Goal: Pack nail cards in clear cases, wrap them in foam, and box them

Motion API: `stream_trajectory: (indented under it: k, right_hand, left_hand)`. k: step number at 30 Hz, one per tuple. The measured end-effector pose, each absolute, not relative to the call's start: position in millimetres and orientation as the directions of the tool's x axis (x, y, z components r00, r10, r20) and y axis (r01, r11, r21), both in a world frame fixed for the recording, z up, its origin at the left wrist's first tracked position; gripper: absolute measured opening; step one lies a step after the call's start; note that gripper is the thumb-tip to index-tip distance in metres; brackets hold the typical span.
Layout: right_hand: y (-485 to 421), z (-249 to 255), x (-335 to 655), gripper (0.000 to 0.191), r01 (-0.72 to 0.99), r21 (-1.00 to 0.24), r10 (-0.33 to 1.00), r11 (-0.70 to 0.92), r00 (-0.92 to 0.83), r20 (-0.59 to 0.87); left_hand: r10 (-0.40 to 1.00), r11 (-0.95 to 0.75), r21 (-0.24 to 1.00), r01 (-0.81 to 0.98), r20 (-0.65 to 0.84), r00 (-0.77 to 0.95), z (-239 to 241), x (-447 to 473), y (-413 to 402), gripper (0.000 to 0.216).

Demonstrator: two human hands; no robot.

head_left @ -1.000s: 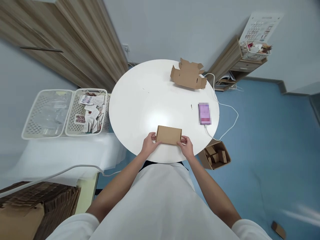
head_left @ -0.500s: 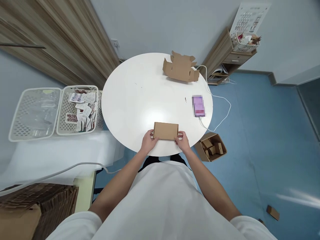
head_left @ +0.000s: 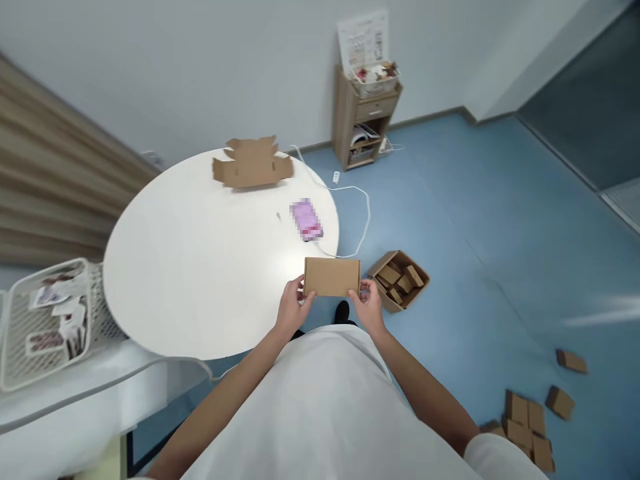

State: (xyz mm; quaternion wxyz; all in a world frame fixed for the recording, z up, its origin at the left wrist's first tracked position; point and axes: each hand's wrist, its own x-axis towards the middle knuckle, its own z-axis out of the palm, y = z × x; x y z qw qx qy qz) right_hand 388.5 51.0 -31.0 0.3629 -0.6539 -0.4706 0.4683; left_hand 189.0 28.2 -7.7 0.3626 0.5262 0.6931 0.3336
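Observation:
I hold a small closed brown cardboard box between both hands, at the right edge of the round white table. My left hand grips its left end, fingers curled round the corner. My right hand grips its right end the same way. The box is lifted just past the table's rim, above the blue floor. An open carton with several small brown boxes in it stands on the floor just right of my hands.
An unfolded flat cardboard box lies at the table's far side. A phone on a white cable lies near the right rim. A white basket of packets stands at the left. Several small boxes are scattered on the floor at lower right. A wooden cabinet stands by the wall.
The view has swung to the right. The box has moved with my hands from the table's near edge out past its right rim, towards the carton on the floor.

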Motion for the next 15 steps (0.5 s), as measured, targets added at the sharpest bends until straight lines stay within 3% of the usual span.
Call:
stream_trajectory:
  k: [5,9,12,15]
  right_hand:
    - [47,-49,488,0.045,0.199,-0.900,0.862,-0.388,0.423,-0.278]
    - [42,-55,546,0.049,0.197,-0.866,0.764,-0.460,0.586,-0.272]
    - [35,-53,575,0.055,0.183,-0.848,0.701,-0.498,0.660,-0.269]
    - [25,-50,586,0.071,0.162,-0.857,0.643,-0.490,0.730,-0.230]
  left_hand:
    - [0.941,0.190,0.891,0.412,-0.285,0.183,-22,285,79,0.058]
    - [0.849,0.231,0.899,0.371,-0.373,0.375,-35,354,111,0.062]
    - [0.792,0.217,0.912,0.348,-0.373,0.483,-43,397,125,0.068]
    - [0.767,0.068,0.927,0.370,-0.286,0.574,-46,422,130,0.077]
